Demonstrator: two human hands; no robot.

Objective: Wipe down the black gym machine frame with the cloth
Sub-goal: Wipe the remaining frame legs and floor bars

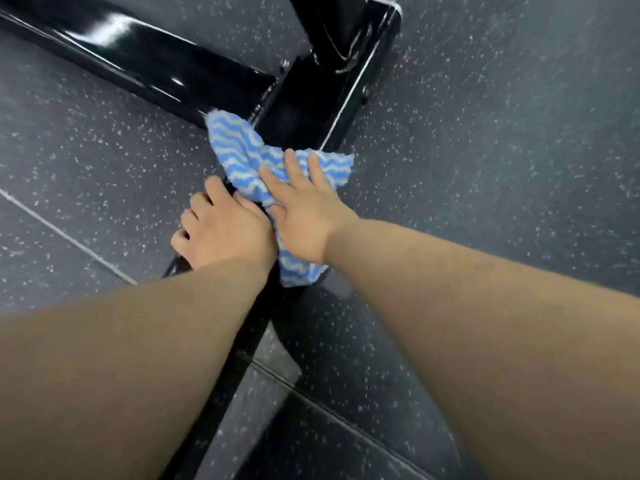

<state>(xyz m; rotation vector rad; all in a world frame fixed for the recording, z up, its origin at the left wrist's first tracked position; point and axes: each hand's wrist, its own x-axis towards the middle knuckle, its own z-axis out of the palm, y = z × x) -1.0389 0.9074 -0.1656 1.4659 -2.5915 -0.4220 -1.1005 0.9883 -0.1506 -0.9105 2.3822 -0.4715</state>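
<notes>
A glossy black gym machine frame [304, 109] lies low over the floor, with one beam running from the upper left to a joint and another coming down toward me. A blue and white zigzag cloth [239, 150] is draped over the near beam just below the joint. My right hand [304, 209] presses the cloth flat against the beam with straight fingers. My left hand [221, 230] sits beside it, fingers curled round the left edge of the beam.
Dark speckled rubber floor tiles [502, 133] surround the frame, with a pale seam line [69, 237] at the left. An upright black post [329, 26] rises from the joint at the top.
</notes>
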